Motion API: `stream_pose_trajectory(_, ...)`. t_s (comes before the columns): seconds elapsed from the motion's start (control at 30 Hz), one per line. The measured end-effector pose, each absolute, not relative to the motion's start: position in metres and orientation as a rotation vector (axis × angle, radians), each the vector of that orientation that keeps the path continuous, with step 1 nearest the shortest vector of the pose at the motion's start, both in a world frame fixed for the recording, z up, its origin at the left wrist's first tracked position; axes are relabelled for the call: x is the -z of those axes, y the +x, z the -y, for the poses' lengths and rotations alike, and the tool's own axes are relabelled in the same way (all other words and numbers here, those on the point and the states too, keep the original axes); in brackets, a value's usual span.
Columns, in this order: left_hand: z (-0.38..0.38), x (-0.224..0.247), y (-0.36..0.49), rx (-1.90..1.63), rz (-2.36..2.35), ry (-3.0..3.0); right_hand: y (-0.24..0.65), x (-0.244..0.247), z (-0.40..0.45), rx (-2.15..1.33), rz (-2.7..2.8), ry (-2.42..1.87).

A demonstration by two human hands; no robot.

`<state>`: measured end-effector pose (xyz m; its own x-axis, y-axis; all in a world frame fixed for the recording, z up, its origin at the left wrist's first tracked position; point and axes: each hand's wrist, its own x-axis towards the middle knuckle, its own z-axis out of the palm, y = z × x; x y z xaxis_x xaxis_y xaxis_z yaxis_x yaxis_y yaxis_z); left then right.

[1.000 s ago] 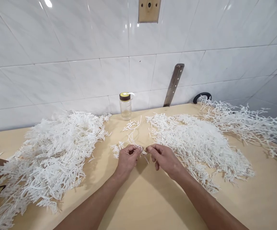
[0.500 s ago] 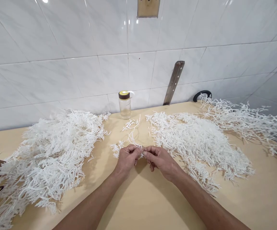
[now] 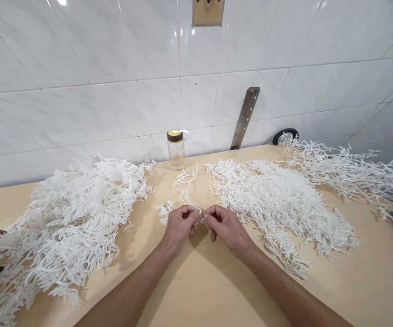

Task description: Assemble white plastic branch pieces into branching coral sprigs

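Observation:
Near the middle of the table my left hand (image 3: 182,225) pinches a thin white branched strand (image 3: 185,198), which curves up and away from its fingertips. My right hand (image 3: 224,225) is closed in a pinch at the near end of the same strand, its fingertips almost touching those of the left. What lies right between the fingertips is small and mostly hidden. Small loose white pieces (image 3: 164,210) lie just left of my left hand, and another little cluster (image 3: 183,178) lies beyond the hands.
Large heaps of white strands lie on the left (image 3: 81,222) and right (image 3: 278,200) of the table (image 3: 210,290). Longer branched strands (image 3: 349,172) spread at the far right. A clear jar (image 3: 176,152) and a metal strip (image 3: 246,118) stand near the tiled wall.
The fingers of my right hand have shifted slightly at the strand's end, and the small white tips below the fingertips show less. The view has moved a little.

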<state>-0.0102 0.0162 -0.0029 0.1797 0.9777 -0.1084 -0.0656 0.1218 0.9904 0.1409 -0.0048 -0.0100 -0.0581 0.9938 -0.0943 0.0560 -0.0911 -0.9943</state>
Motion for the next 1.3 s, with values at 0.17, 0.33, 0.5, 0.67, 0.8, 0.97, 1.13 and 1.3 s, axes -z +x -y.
stream_pose_trajectory(0.17, -0.013, 0.009, -0.007, -1.052, -1.168, 1.206, 0.139, 0.007, 0.007, -1.179, 1.38, -1.443)
stream_pose_trajectory(0.33, -0.009, 0.016, -0.004, -1.208, -1.254, 1.448, 0.139, 0.003, 0.006, -1.257, 1.367, -1.491)
stream_pose_trajectory(0.5, -0.008, 0.014, -0.004, -1.262, -1.294, 1.604, 0.132, 0.0, 0.01, -0.707, 1.593, -1.558)
stream_pose_trajectory(0.67, -0.005, 0.005, -0.004, -1.273, -1.19, 1.53, 0.144, 0.002, 0.003, -0.695, 1.547, -1.685)
stream_pose_trajectory(0.8, -0.006, 0.003, -0.003, -1.141, -1.133, 1.394, 0.173, -0.004, -0.006, -0.548, 1.411, -1.787)
stream_pose_trajectory(0.97, -0.009, 0.002, -0.004, -1.084, -1.112, 1.197, 0.19, -0.013, -0.009, -0.424, 1.351, -1.809)
stream_pose_trajectory(1.13, -0.009, -0.003, -0.004, -1.086, -1.104, 1.152, 0.173, -0.011, -0.001, -0.802, 1.469, -1.613)
stream_pose_trajectory(1.3, -0.006, -0.006, -0.003, -1.115, -1.087, 1.214, 0.154, -0.007, 0.005, -1.366, 1.358, -1.271)
